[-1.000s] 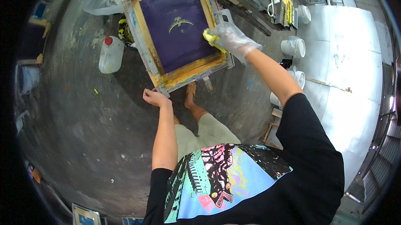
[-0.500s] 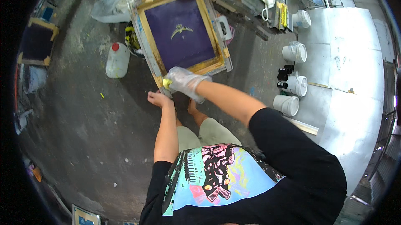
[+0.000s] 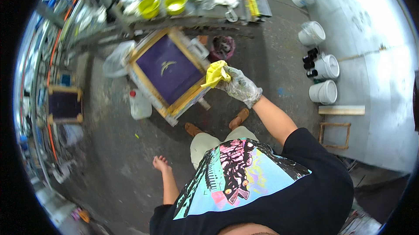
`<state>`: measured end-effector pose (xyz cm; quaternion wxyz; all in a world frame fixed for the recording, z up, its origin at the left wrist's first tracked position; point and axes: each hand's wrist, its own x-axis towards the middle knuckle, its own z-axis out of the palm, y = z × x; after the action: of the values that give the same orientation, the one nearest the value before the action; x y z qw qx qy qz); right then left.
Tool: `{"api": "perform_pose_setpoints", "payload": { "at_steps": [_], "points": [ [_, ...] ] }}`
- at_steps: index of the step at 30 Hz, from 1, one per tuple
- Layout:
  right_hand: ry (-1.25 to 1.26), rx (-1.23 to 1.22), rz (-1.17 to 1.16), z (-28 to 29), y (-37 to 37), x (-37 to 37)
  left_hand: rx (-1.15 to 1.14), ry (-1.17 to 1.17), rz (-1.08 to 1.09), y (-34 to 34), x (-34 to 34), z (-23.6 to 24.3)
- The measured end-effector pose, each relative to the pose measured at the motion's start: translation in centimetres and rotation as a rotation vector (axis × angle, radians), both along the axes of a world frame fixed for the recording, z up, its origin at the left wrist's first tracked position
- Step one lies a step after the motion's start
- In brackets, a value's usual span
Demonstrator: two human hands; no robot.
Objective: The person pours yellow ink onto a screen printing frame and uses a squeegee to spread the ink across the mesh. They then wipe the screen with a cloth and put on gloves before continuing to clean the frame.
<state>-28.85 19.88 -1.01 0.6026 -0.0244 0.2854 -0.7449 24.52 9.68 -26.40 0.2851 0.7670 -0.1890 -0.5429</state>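
A crumpled yellow cloth (image 3: 216, 74) is gripped in my right hand (image 3: 241, 87), which wears a clear, paint-smeared plastic glove. The cloth hangs off the near right corner of a screen printing frame (image 3: 169, 70), with purple mesh and a small pale curved design in its middle. Wooden edges, taped and stained, surround the mesh. My bare left hand (image 3: 161, 163) hangs low at my left side, away from the frame. Its fingers are curled in, and nothing shows in them.
A white jug (image 3: 140, 105) with a red cap stands left of the frame. Beyond it, a bench carries yellow-green bowls (image 3: 176, 3). A pink-lined bin (image 3: 222, 48) sits behind my right hand. White buckets (image 3: 326, 66) line the right, beside a pale sheet. Another screen (image 3: 65, 105) leans at left.
My right hand has lifted off the frame's near corner and moved right with the yellow cloth. My left hand has dropped back from that corner to my side. The view has shifted.
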Motion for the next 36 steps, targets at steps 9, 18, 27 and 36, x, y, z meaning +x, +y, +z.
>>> {"api": "perform_pose_setpoints", "payload": {
  "at_steps": [9,18,27,36],
  "points": [
    [0.070,-0.038,-0.551,0.2,22.5,-14.5,-1.275,0.508,-0.699,1.8,-40.8,31.2],
    [1.373,0.767,-0.733,-1.9,44.2,-21.5,-2.526,1.001,-0.673,14.6,-59.3,57.8],
    [0.399,0.298,-1.075,-6.7,52.4,-26.5,-2.560,1.042,-0.515,16.1,-71.3,60.0],
    [1.444,1.163,-0.773,-1.7,49.1,-37.6,-2.492,1.143,-0.336,12.8,-84.1,61.2]
  ]
}}
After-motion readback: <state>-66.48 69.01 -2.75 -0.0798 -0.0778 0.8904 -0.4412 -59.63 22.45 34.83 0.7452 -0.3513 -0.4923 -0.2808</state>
